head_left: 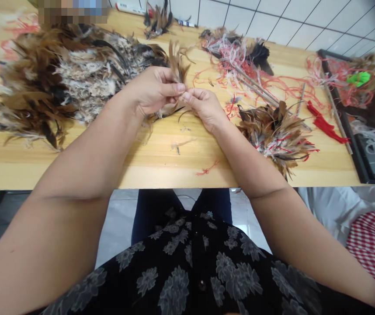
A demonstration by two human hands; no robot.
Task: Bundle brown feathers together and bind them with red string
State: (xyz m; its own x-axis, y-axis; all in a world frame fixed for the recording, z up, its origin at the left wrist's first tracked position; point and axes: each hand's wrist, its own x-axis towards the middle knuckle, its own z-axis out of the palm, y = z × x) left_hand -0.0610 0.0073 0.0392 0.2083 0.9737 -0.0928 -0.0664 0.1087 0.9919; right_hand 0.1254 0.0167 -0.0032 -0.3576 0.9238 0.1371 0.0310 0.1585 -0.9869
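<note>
My left hand [159, 89] pinches a small bunch of brown feathers [178, 61], their tips pointing up and away from me. Against it, thumb near thumb, my right hand [203, 105] has its fingertips closed at the quill end of the bunch; whatever they grip there is too small to make out. Under and left of my left forearm lies a big heap of brown, black and whitish feathers [85, 83]. Right of my right wrist rests a pile of feather bundles [272, 135] with red ties on their ends.
Pink and white strings [230, 57] tangle with feathers and thin sticks [256, 85] at the back. Red strips [327, 122] lie near a black-framed tray [345, 127] at right, holding feathers and a green item [358, 78]. Markers [133, 8] line the tiled wall.
</note>
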